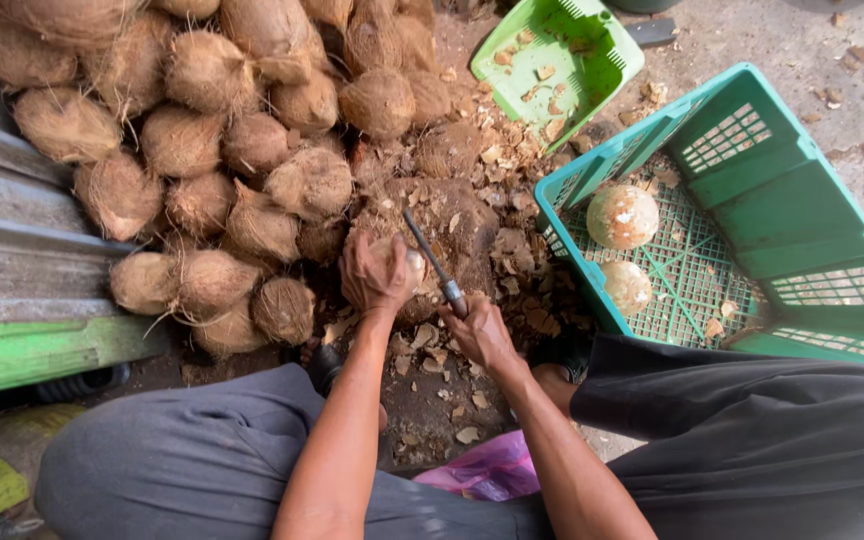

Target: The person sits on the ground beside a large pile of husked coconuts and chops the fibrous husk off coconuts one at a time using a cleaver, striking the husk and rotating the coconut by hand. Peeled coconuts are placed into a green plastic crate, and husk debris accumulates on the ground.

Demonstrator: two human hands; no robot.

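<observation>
- The left hand (377, 275) is cupped and clamped over a pale, partly peeled round coconut (407, 268), pressing it down on a brown, chip-strewn chopping stump (462, 225) on the ground between the person's knees.
- The right hand (479, 330) is closed tight around the handle of a dark, narrow-bladed metal knife (432, 262). The blade's long axis runs up and to the left from that hand, its tip lying past the coconut's far side.
- The coconut sits just ahead and left of the right hand, touching or almost touching the blade; the left hand is the nearer one, right on top of it.
- A heap of brown, fibrous husked coconuts (202, 140) fills the ground to the left and beyond.
- At the right edge of the stump stands a teal plastic crate (802, 190) holding two pale peeled coconuts (622, 216).
- A green plastic tray (572, 30) with shell chips lies further off.
</observation>
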